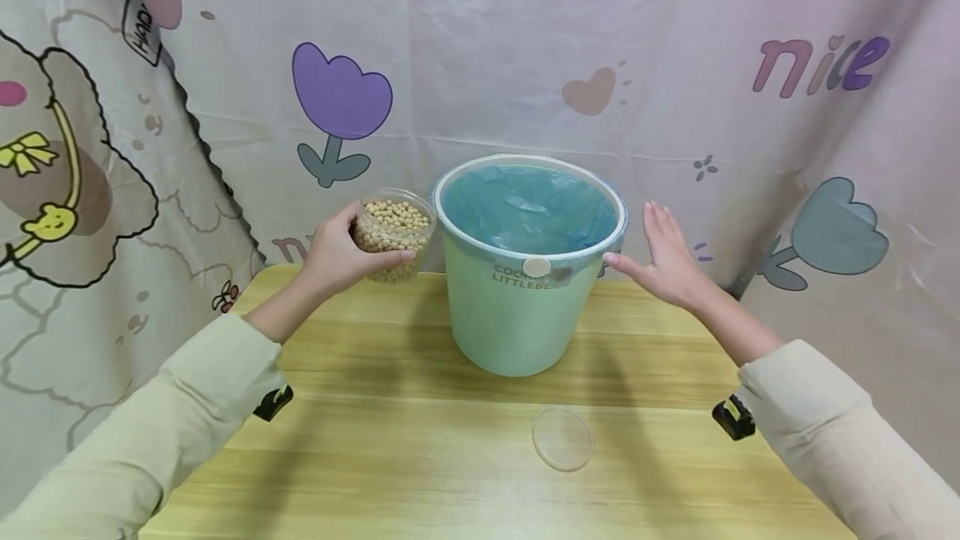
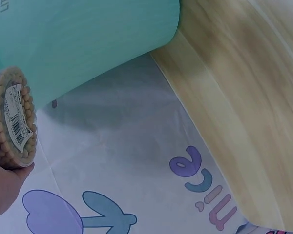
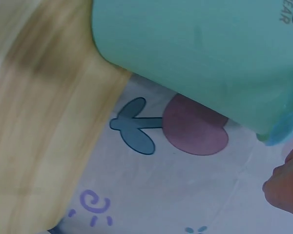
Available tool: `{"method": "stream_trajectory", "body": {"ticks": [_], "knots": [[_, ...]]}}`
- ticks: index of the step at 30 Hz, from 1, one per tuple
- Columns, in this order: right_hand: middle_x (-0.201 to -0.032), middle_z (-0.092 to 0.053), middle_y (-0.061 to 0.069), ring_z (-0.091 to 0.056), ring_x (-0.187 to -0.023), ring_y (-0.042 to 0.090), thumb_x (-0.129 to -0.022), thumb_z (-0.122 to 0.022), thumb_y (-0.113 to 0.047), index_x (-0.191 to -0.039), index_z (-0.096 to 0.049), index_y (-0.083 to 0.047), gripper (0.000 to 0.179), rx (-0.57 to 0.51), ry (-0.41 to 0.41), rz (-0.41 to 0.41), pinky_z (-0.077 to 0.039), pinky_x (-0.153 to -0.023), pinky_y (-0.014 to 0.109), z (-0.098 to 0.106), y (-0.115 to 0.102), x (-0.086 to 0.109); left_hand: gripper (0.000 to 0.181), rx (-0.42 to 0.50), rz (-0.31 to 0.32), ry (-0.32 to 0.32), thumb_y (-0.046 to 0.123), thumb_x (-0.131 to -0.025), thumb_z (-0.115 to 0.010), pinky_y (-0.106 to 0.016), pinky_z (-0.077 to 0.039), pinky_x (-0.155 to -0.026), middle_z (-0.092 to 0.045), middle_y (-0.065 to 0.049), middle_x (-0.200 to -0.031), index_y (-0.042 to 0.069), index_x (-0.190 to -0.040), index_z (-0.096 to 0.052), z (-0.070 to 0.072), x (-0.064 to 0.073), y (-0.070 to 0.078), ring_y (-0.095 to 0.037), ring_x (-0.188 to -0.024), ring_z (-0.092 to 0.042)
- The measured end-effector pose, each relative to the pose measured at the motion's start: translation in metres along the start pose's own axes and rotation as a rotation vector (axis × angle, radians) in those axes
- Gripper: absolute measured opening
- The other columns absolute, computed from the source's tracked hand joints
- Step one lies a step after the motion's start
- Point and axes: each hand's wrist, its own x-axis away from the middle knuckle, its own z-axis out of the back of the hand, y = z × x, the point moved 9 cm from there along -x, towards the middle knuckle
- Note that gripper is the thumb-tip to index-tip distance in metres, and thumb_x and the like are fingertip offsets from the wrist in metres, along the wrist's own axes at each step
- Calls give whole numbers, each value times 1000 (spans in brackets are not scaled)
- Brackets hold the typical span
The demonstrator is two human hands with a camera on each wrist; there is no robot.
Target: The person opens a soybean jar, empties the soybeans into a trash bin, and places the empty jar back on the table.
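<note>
L hand (image 1: 333,248) wrapped round clear jar (image 1: 394,232) of small round tan beans, thumb on near side. Jar's up off the table (image 1: 352,457), approx upright, at L side of bin (image 1: 517,323), mouth about lvl w/ bin rim (image 1: 525,160). Can't tell if jar touches rim. L wrist cam shows jar base w/ white barcode label (image 2: 17,118).

R hand (image 1: 667,261) at R side of bin: fingers straight, thumb out toward rim; contact unclear.

Bin: pale green, upright, far half of table, approx ctr, blue-green plastic liner (image 1: 510,215) inside. Round tab (image 1: 536,267) + partly hidden lettering on near side.

Clear round disc (image 1: 562,438) flat on table, near side, slightly R of bin ctr.

Bkgd: printed cloth (image 1: 487,48) w/ flowers, hearts, "nice" far R. Beige sleeves (image 1: 165,423) on both arms, small blk unit (image 1: 273,402) by each cuff.
</note>
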Motion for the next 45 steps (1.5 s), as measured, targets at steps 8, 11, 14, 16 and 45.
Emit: {"method": "stream_trajectory", "body": {"ticks": [8, 11, 14, 16, 45], "knots": [[-153, 6, 26, 7, -142, 40, -88, -46, -56, -145, 2, 8, 98, 73, -44, 32, 2, -116, 56, 6, -13, -19, 77, -44, -23, -19, 35, -66, -81, -46, -47, -93, -56, -18, -117, 3, -127, -47, 0, -7, 5, -30, -109, -53], [-153, 7, 26, 8, -142, 40, -87, -44, -58, -144, 2, 9, 100, 88, -77, 25, 3, -116, 56, 4, -14, -24, 80, -63, -29, -33, 37, -66, -81, -48, -46, -95, -56, -18, -120, 4, -130, -45, 0, -9, 7, -31, -112, -52], [-153, 8, 25, 9, -142, 40, -87, -42, -61, -145, 3, 8, 100, 91, -101, 11, 3, -116, 56, 3, -13, -29, 81, -83, -41, -41, 37, -66, -81, -49, -45, -95, -55, -19, -120, 3, -131, -44, 1, -11, 9, -31, -112, -51], [-153, 8, 24, 10, -142, 39, -87, -40, -62, -145, 4, 7, 100, 94, -114, 3, 2, -116, 56, 2, -13, -32, 79, -93, -51, -45, 37, -66, -81, -49, -46, -95, -55, -19, -119, 3, -129, -46, 1, -13, 12, -31, -111, -51], [-153, 10, 25, 12, -141, 39, -90, -28, -66, -144, 6, 7, 98, 264, -231, -7, 4, -117, 53, -6, -13, -38, 72, -221, -128, -59, 33, -63, -83, -47, -47, -90, -60, -18, -111, 0, -120, -52, 4, -40, 41, -31, -104, -55]]}}
